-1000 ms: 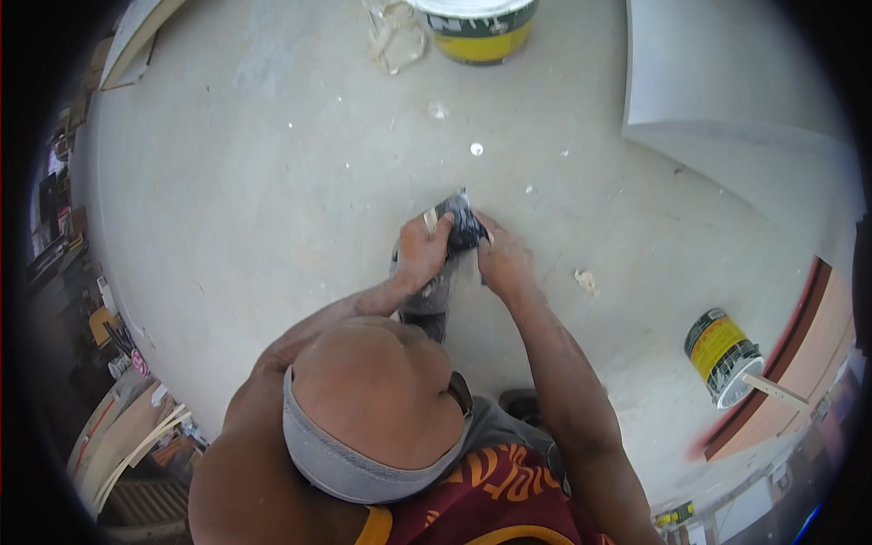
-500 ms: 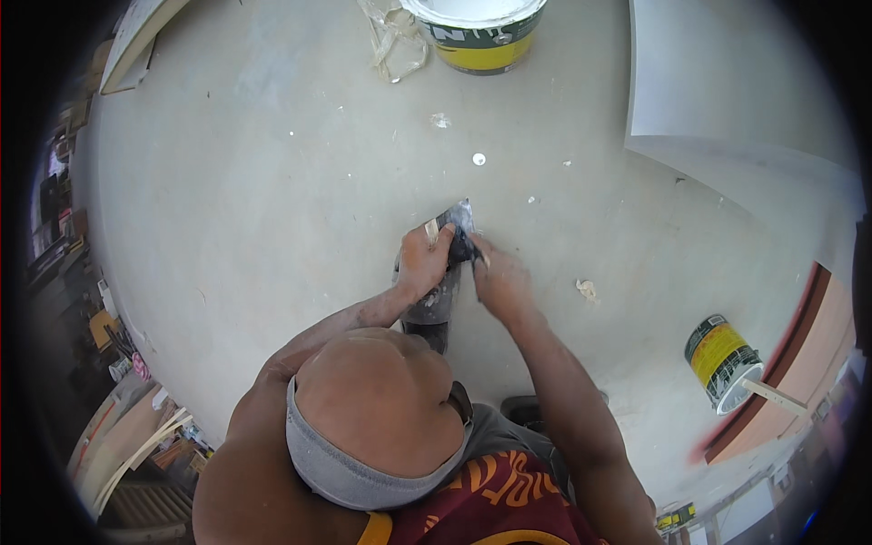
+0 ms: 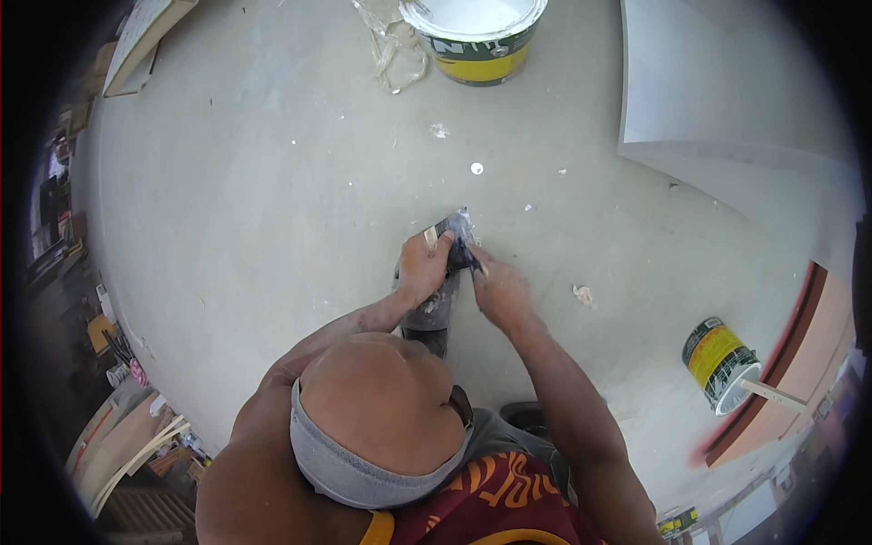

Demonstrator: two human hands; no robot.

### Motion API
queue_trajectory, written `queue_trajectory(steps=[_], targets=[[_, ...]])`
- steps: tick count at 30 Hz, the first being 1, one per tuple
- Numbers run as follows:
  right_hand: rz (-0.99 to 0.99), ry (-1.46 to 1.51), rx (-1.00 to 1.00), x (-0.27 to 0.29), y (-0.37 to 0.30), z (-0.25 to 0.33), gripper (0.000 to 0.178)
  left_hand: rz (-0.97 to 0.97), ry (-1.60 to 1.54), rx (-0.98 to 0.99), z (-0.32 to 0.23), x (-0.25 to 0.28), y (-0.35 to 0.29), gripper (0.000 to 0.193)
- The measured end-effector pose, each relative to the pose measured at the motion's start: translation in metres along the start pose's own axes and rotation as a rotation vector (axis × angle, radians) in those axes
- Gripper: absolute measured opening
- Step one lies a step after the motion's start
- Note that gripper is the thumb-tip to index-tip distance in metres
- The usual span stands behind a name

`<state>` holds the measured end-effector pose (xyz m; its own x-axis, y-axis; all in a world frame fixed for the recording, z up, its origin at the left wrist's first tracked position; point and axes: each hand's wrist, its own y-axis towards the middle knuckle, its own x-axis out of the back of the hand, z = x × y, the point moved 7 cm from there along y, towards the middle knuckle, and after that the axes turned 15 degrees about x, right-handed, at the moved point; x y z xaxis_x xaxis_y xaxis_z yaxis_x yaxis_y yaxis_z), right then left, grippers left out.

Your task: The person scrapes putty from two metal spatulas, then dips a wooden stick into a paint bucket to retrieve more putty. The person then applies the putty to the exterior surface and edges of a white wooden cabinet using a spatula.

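Head: hands (image 3: 423, 265) (image 3: 502, 289) at dark scraper (image 3: 461, 245).

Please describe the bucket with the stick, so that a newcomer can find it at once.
At the picture's right side, a reddish-brown panel curves along the rim. Just left of it is a green and yellow bucket. A pale stick juts from its white end, while the similarly coloured bucket at the top edge shows no stick.
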<state>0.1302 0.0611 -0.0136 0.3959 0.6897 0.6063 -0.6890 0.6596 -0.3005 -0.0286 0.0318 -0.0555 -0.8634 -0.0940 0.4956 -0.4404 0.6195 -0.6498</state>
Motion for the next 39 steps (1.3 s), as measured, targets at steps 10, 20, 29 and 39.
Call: queue_trajectory(steps=[10, 20, 29, 39], targets=[[-0.068, 0.018, 0.017, -0.003, 0.006, -0.007, 0.046, -0.028, 0.001, -0.05, -0.016, 0.002, -0.007, 0.03], [-0.168, 0.01, 0.05, 0.016, 0.012, 0.003, 0.045, 0.01, 0.007, -0.005, -0.013, 0.003, -0.009, 0.029], [-0.087, -0.048, 0.108, 0.018, 0.017, 0.017, 0.045, 0.037, 0.012, 0.031, -0.007, 0.003, -0.008, 0.031], [-0.079, -0.003, 0.058, 0.021, 0.022, 0.019, 0.048, 0.047, -0.006, 0.006, 0.0, 0.0, -0.004, 0.03]])
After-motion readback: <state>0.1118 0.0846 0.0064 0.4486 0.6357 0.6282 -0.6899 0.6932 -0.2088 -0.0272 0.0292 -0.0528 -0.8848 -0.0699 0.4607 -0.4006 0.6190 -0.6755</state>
